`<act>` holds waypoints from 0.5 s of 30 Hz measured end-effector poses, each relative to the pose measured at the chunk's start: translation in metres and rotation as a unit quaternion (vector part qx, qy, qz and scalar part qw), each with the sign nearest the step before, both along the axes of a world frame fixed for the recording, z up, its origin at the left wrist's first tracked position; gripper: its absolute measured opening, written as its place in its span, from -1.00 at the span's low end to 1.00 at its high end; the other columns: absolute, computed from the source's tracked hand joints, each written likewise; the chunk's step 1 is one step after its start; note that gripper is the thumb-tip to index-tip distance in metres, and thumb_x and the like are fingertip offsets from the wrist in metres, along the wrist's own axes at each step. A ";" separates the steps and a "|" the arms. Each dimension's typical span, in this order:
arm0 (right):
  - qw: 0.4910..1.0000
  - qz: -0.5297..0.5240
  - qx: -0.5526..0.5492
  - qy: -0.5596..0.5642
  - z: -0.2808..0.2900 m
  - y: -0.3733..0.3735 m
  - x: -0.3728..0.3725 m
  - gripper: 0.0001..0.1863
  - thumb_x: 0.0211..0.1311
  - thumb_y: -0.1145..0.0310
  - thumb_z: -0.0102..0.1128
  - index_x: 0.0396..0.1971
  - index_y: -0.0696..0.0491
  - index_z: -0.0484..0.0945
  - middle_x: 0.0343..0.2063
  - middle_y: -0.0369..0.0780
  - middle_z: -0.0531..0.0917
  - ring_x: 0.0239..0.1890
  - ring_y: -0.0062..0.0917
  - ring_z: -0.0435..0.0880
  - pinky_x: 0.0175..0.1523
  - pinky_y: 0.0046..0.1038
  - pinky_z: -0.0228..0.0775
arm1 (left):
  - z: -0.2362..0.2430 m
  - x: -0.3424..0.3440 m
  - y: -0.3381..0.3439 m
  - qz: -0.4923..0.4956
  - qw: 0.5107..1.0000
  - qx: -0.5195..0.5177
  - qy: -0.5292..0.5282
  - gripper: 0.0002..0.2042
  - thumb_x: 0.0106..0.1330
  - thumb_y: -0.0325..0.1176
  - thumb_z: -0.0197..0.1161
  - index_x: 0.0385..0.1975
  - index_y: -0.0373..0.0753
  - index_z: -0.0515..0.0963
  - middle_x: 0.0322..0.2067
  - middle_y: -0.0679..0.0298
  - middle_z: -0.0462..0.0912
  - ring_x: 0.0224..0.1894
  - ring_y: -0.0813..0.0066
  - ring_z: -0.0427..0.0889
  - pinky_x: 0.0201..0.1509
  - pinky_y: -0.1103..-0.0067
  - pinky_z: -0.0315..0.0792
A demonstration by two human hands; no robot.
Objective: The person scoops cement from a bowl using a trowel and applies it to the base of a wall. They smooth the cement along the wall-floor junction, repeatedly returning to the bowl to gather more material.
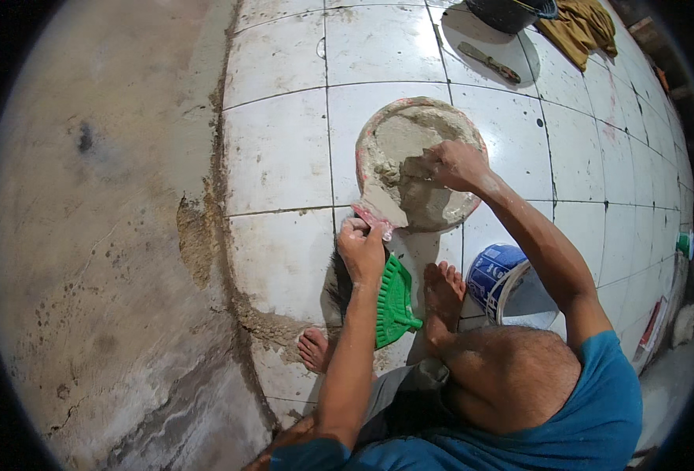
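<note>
A round basin point(365, 133) with a reddish rim holds wet grey mortar point(414, 129). Over the basin, my right hand point(458, 166) is closed round a putty knife point(416, 167), whose mortar-smeared blade is down in the mix. My left hand point(360, 250) pinches a flat pinkish-red scraper point(370, 213) at the basin's near left rim. Mortar covers much of that scraper's face. Just below my left hand lies a green broom head point(395, 304) with dark bristles, partly hidden by my left forearm.
A blue and white bucket point(498, 276) lies tipped beside my right knee. Farther off are another putty knife point(488, 63), a black bucket point(504, 14) and a brown cloth point(578, 30). White floor tiles point(276, 149) meet a rough concrete surface point(119, 173) on the left.
</note>
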State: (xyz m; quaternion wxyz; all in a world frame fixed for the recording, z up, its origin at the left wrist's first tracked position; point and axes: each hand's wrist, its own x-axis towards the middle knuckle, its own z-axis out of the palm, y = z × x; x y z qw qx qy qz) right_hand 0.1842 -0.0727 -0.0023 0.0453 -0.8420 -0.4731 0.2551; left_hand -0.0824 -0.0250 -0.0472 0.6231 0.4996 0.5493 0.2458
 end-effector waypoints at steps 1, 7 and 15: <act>1.000 -0.024 -0.006 0.002 -0.004 -0.002 0.002 -0.69 0.14 0.32 0.19 -0.14 -0.06 0.78 -0.32 0.00 0.78 -0.22 -0.05 0.77 -0.06 -0.08 0.59 | 0.004 0.003 0.004 -0.005 1.000 0.013 0.003 -0.78 0.13 -0.49 0.44 -0.37 -0.32 0.47 -0.50 0.23 0.64 -0.46 0.53 0.59 -0.36 0.53 0.45; 0.978 -0.183 0.012 0.101 -0.006 -0.011 0.001 -0.68 0.03 0.36 0.15 -0.25 0.18 0.73 -0.33 0.11 0.76 -0.16 0.02 0.76 0.03 -0.09 0.59 | 0.045 0.042 0.041 -0.106 0.962 0.154 0.200 -0.77 0.07 -0.34 0.40 -0.34 -0.26 0.52 -0.45 -0.02 0.70 -0.33 -0.10 0.71 -0.10 0.18 0.54; 0.948 -0.284 0.079 0.124 -0.020 -0.004 -0.029 -0.63 0.04 0.34 0.15 -0.23 0.28 0.71 -0.32 0.20 0.73 -0.14 0.06 0.76 0.04 -0.10 0.57 | 0.035 0.064 0.081 -0.196 0.935 0.172 0.240 -0.73 0.05 -0.27 0.41 -0.34 -0.28 0.56 -0.41 -0.04 0.72 -0.25 -0.07 0.75 -0.09 0.20 0.56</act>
